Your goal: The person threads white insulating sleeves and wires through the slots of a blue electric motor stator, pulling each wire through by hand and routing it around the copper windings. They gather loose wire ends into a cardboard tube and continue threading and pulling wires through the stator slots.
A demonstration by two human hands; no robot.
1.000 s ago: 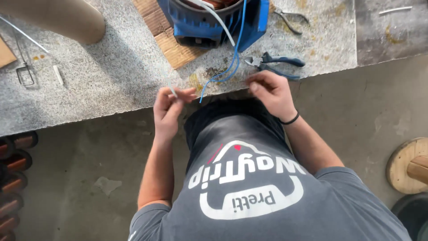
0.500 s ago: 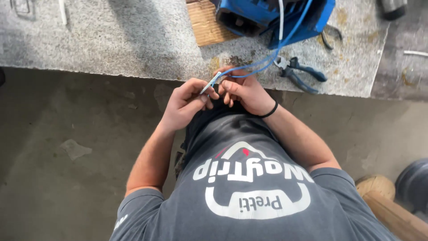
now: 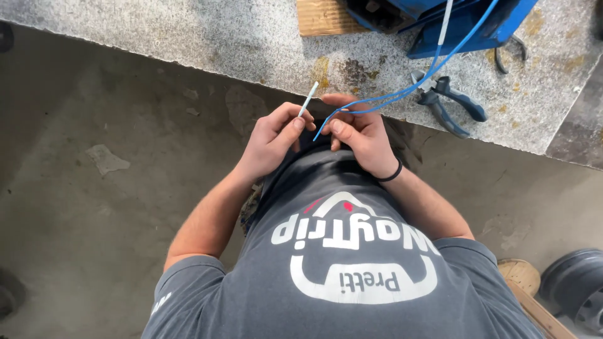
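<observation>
View from above the person, both hands meeting in front of the chest at the edge of the speckled stone tabletop (image 3: 188, 37). The left hand (image 3: 271, 139) is pinching a short white sleeve (image 3: 308, 100) in a clenched grip, the piece pointing up and away. The right hand (image 3: 359, 135) is grasping a thin blue wire (image 3: 402, 94), which is running up over the tabletop to a blue housing (image 3: 477, 25). Blue-handled pliers (image 3: 449, 103) are lying on the tabletop just beside the wire, and a wooden block (image 3: 326, 17) is sitting near the housing.
</observation>
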